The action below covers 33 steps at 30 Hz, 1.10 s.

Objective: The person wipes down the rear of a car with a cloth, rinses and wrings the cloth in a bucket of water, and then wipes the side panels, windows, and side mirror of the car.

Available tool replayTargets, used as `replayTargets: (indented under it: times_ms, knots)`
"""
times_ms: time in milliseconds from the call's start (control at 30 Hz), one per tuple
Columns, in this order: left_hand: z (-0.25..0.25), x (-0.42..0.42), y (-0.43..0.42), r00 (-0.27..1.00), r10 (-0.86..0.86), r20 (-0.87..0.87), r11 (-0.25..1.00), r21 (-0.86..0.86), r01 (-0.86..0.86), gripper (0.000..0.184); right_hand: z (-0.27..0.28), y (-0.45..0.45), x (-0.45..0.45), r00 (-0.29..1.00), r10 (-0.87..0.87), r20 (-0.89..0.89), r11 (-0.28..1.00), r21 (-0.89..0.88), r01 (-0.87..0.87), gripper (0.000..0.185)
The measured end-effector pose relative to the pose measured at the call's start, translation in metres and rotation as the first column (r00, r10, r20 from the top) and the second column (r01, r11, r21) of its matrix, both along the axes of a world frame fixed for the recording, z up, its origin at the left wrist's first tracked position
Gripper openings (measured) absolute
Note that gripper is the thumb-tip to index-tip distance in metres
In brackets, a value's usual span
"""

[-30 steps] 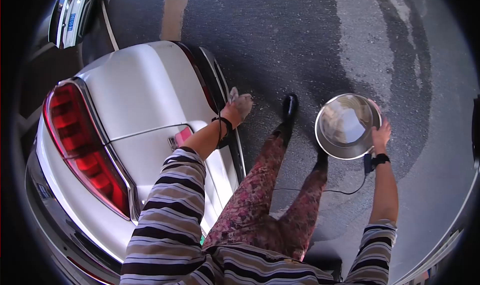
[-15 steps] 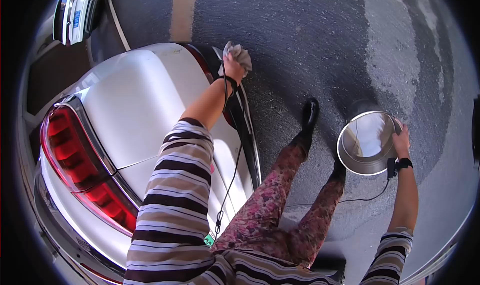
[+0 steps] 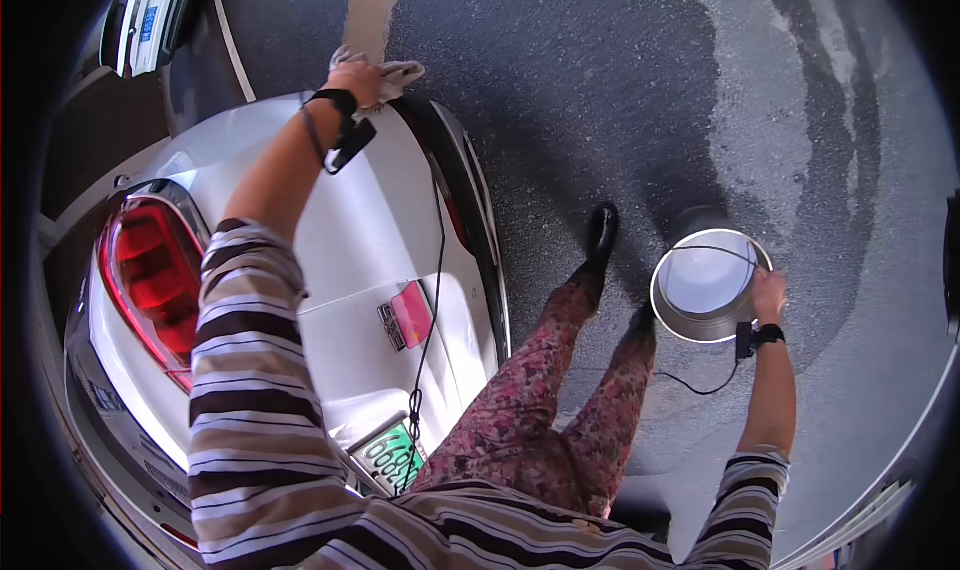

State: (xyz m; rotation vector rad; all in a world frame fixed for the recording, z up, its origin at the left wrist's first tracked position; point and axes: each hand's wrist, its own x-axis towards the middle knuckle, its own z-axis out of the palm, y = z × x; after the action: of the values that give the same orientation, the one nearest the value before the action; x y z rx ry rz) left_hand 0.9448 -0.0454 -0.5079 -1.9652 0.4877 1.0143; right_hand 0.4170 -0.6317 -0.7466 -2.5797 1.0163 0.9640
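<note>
Cloth (image 3: 403, 74) moved leftward, long axis sideways, bucket (image 3: 700, 329) mouth-up.

Left hand (image 3: 356, 80) grips cloth (image 3: 403, 74) over white car (image 3: 375, 210); right hand (image 3: 769, 294) holds bucket (image 3: 700, 326).

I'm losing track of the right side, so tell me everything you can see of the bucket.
The bucket is round and silvery, apparently metal, with a bright rim and grey inner wall. Its mouth faces the camera; a thin dark strand, perhaps its handle, crosses the opening. Inside is a pale, shiny surface, possibly water. The right hand grips the rim's right side. The bucket appears right of the legs; whether its base touches the pavement is hidden.
</note>
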Motion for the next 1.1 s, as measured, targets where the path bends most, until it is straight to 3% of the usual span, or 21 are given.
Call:
replayTargets:
  times_ms: [67, 100, 133, 200, 300, 367, 400, 433, 467, 600, 667, 733, 800, 833, 933, 967, 1067, 1100]
  knots:
    - [0.042, -0.006, -0.006, 0.994, 0.081, 0.068, 0.990, -0.124, -0.072, 0.036, 0.010, 0.001, 0.002, 1.000, 0.002, -0.015, 0.999, 0.035, -0.001, 0.041]
    - [0.052, -0.003, 0.005, 0.998, 0.053, 0.025, 0.996, -0.080, -0.051, 0.035, 0.016, 0.002, 0.002, 1.000, 0.000, -0.027, 0.998, 0.055, 0.001, 0.042]
    - [0.069, -0.008, 0.017, 0.992, -0.113, 0.054, 0.967, -0.222, 0.122, 0.034, 0.020, 0.003, 0.003, 0.998, 0.003, -0.061, 0.996, 0.091, 0.002, 0.043]
    - [0.093, -0.013, 0.014, 1.000, 0.026, 0.015, 0.989, -0.147, -0.024, 0.037, 0.031, 0.005, 0.006, 0.991, 0.011, -0.131, 0.987, 0.160, 0.010, 0.045]
    - [0.153, -0.038, -0.007, 0.996, 0.077, 0.053, 0.984, -0.166, -0.067, 0.024, 0.055, 0.006, 0.010, 0.980, 0.084, -0.182, 0.970, 0.241, -0.039, 0.046]
    - [0.186, -0.055, -0.007, 0.995, -0.018, 0.098, 0.984, -0.174, 0.035, 0.013, 0.059, 0.010, 0.003, 0.985, 0.087, -0.150, 0.954, 0.296, -0.040, 0.045]
    - [0.203, -0.063, -0.009, 0.988, -0.093, 0.125, 0.979, -0.169, 0.114, 0.011, 0.058, 0.010, -0.004, 0.967, 0.224, -0.125, 0.898, 0.412, -0.155, 0.044]
    - [0.209, -0.067, 0.005, 0.991, -0.068, 0.118, 0.981, -0.173, 0.088, 0.015, 0.055, 0.009, -0.014, 0.915, 0.401, -0.043, 0.817, 0.469, -0.336, 0.040]
    - [0.210, -0.067, 0.023, 0.992, -0.048, 0.117, 0.981, -0.179, 0.069, 0.018, 0.049, 0.015, -0.020, 0.842, 0.524, -0.132, 0.772, 0.492, -0.403, 0.039]
    - [0.244, -0.083, 0.020, 0.998, 0.046, 0.049, 0.993, -0.106, -0.041, 0.018, 0.054, 0.034, -0.061, 0.856, 0.517, 0.014, 0.704, 0.562, -0.434, 0.037]
    - [0.247, -0.093, 0.036, 0.992, 0.012, 0.129, 0.966, -0.256, 0.022, 0.021, 0.057, 0.046, -0.070, 0.875, 0.477, -0.078, 0.762, 0.532, -0.369, 0.035]
    - [0.245, -0.093, 0.044, 0.994, -0.014, 0.105, 0.962, -0.270, 0.042, 0.022, 0.079, 0.053, -0.057, 0.903, 0.429, 0.033, 0.751, 0.542, -0.377, 0.033]
    - [0.241, -0.092, 0.053, 0.987, 0.078, 0.140, 0.940, -0.340, -0.026, 0.020, 0.092, 0.056, -0.032, 0.951, 0.273, -0.147, 0.835, 0.528, -0.158, 0.031]
    - [0.244, -0.087, 0.044, 0.983, 0.144, 0.111, 0.937, -0.335, -0.100, 0.017, 0.108, 0.055, -0.012, 0.961, 0.249, -0.116, 0.841, 0.517, -0.155, 0.033]
    - [0.238, -0.076, 0.041, 0.972, 0.167, 0.165, 0.926, -0.364, -0.097, 0.011, 0.130, 0.049, 0.034, 0.915, 0.392, -0.094, 0.785, 0.554, -0.279, 0.035]
    - [0.240, -0.073, 0.034, 0.944, 0.249, 0.217, 0.892, -0.432, -0.135, 0.011, 0.106, 0.044, 0.027, 0.876, 0.479, -0.051, 0.753, 0.536, -0.381, 0.033]
    - [0.247, -0.060, 0.017, 0.959, 0.206, 0.195, 0.937, -0.323, -0.136, 0.011, 0.127, 0.028, 0.067, 0.940, 0.290, -0.180, 0.876, 0.445, -0.186, 0.030]
    - [0.244, -0.058, 0.021, 0.959, 0.229, 0.170, 0.934, -0.316, -0.167, 0.011, 0.126, 0.008, 0.069, 0.864, 0.500, -0.062, 0.790, 0.441, -0.425, 0.027]
